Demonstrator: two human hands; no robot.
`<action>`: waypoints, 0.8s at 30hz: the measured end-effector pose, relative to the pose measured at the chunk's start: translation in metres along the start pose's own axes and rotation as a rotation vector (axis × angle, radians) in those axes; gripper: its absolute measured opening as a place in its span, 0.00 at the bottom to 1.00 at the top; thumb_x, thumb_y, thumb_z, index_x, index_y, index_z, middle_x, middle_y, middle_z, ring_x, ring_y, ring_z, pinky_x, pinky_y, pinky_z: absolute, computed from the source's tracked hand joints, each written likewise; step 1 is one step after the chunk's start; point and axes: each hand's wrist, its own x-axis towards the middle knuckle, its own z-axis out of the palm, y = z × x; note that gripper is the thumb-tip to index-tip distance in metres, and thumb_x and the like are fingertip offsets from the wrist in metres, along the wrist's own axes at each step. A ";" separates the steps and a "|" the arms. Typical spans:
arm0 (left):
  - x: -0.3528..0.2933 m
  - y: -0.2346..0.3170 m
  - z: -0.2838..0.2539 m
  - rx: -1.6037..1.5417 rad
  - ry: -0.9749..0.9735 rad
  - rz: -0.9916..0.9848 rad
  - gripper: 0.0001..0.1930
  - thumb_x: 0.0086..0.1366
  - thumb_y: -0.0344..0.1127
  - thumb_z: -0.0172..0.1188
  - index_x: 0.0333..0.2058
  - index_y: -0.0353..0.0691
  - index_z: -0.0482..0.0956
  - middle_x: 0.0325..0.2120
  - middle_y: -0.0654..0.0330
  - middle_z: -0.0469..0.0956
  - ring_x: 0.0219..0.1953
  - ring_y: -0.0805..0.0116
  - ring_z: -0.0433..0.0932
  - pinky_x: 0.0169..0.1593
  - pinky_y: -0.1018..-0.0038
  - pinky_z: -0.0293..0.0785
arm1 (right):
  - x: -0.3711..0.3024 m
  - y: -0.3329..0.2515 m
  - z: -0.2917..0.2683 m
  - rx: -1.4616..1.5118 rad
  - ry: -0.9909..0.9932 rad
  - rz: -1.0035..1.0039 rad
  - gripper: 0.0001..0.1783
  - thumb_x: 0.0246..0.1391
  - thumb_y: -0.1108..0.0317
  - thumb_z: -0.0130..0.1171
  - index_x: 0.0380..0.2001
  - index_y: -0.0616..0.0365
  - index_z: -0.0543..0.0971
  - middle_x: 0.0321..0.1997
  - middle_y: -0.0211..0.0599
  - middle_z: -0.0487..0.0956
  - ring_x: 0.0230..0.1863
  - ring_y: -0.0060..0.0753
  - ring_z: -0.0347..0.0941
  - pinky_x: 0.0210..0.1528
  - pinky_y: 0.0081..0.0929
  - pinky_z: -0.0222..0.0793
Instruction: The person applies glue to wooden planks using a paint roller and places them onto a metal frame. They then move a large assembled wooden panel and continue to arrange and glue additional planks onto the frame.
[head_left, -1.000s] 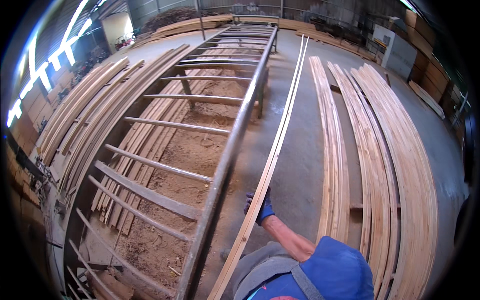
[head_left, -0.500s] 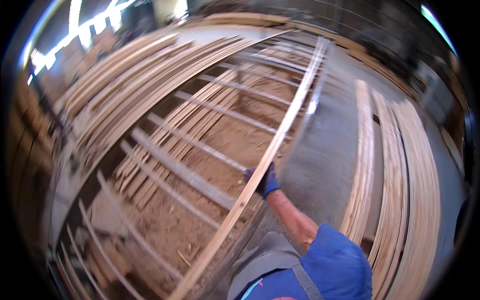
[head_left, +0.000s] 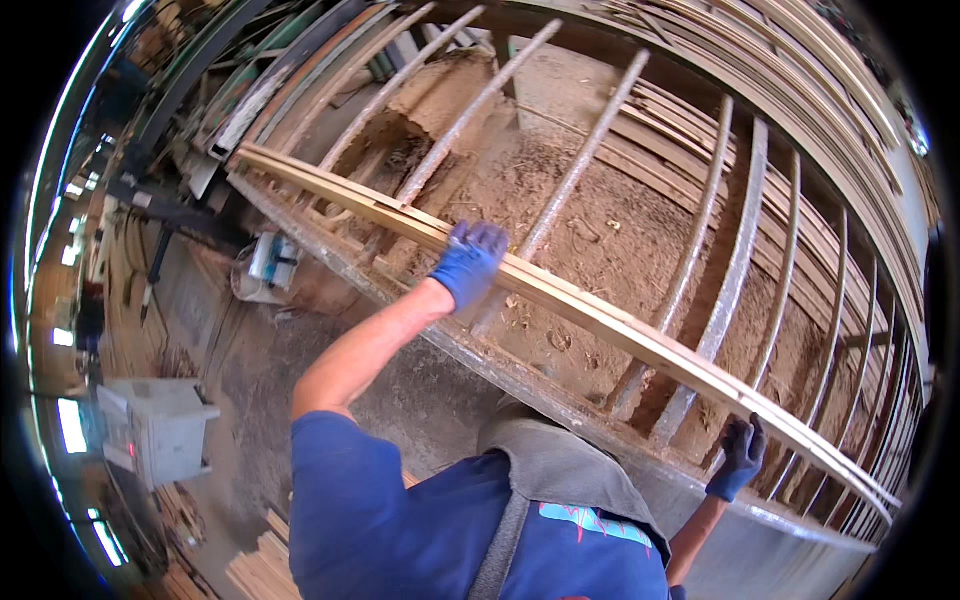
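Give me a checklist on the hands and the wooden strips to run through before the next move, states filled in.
1. Left hand on the wooden strips: ok, laid over them.
2. Right hand gripping the strips: cannot tell; it is at their near edge, grip unclear.
3. Gloves on both hands: ok.
4. Strips lying across the metal rungs: ok, they cross several; firm contact cannot be judged.
5. Ground beneath free of sawdust: not ok, it is thickly spread.

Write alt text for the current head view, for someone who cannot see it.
A person's gloved left hand lies across long wooden strips that extend over a ladder-like metal rack, while the gloved right hand is at their near edge, farther right. Brown sawdust shows through the rack.
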 end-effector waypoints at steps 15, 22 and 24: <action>-0.038 0.067 0.002 -0.192 0.284 -0.307 0.37 0.55 0.43 0.63 0.62 0.36 0.64 0.65 0.46 0.59 0.66 0.45 0.58 0.66 0.51 0.54 | -0.019 -0.024 0.054 -0.916 -0.221 -0.746 0.35 0.46 0.76 0.59 0.61 0.61 0.68 0.65 0.49 0.68 0.68 0.54 0.59 0.70 0.45 0.52; -0.058 0.067 -0.017 -0.310 0.357 -0.255 0.32 0.49 0.43 0.67 0.53 0.39 0.72 0.54 0.50 0.67 0.57 0.46 0.66 0.59 0.49 0.60 | -0.013 -0.029 0.039 -0.999 -0.163 -0.809 0.22 0.44 0.72 0.63 0.47 0.59 0.76 0.47 0.45 0.78 0.49 0.51 0.73 0.53 0.44 0.66; -0.057 0.061 -0.030 -0.309 0.303 -0.227 0.29 0.48 0.46 0.68 0.48 0.40 0.74 0.45 0.53 0.71 0.49 0.51 0.69 0.59 0.50 0.59 | -0.009 -0.036 0.031 -1.047 -0.257 -0.709 0.20 0.42 0.71 0.63 0.43 0.57 0.77 0.43 0.44 0.79 0.46 0.50 0.73 0.50 0.43 0.66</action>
